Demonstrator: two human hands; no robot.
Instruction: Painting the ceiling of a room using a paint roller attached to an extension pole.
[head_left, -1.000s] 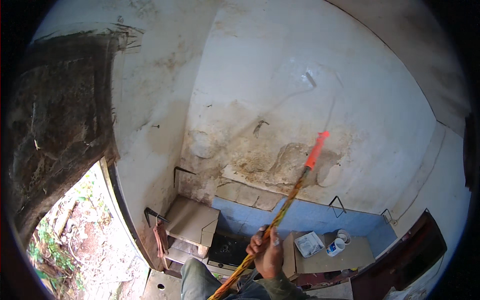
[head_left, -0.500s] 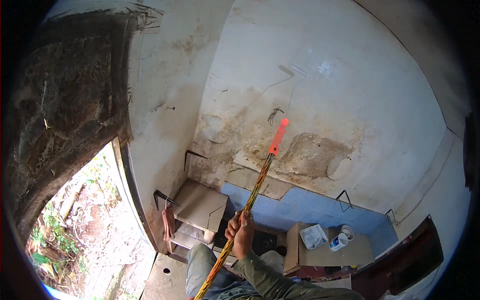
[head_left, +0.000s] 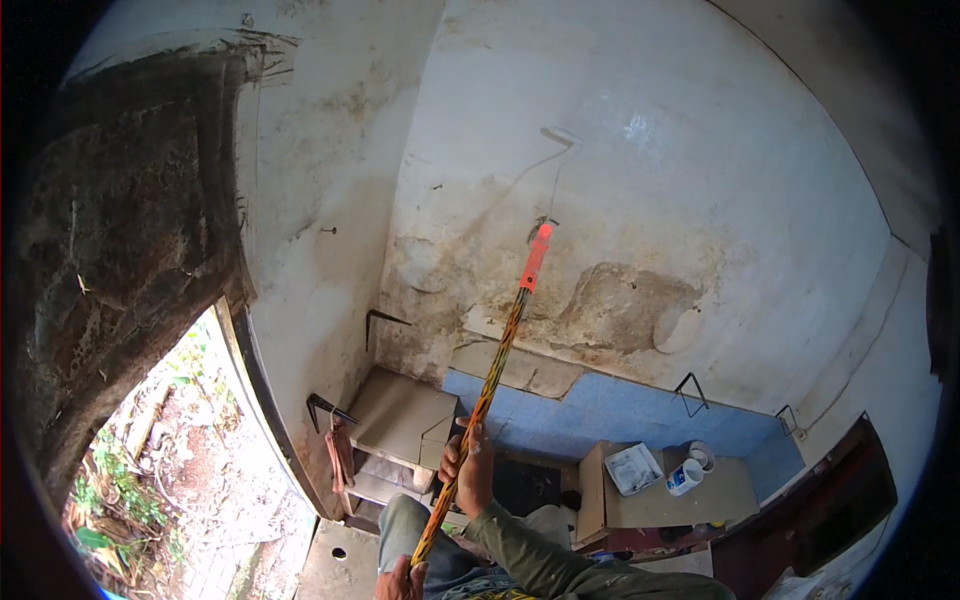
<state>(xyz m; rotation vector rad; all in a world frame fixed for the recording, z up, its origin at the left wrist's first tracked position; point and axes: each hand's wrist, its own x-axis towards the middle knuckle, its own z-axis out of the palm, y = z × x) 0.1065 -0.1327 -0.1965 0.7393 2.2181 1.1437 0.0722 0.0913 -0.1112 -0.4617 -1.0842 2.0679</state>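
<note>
Both my hands are closed round a long paint roller pole, patterned yellow, orange and black, which slants up and away from me. My right hand, in a green sleeve, grips it midway. Lower down, at the bottom edge of the picture, my left hand wraps round the pole's near end. An orange-red handle caps the far end. From it a thin wire frame runs up to the pale paint roller, at or very close to the stained white wall; its shadow falls beside it.
On the counter at right stand a white paint tray and a white tub, with another container behind. Black metal brackets jut from the walls. A cloth hangs at left, beside a bright doorway.
The roller has shifted a little left in view and lies closer to its shadow. The pole has swung left with it. My left hand has come into view on the pole's lower end.
</note>
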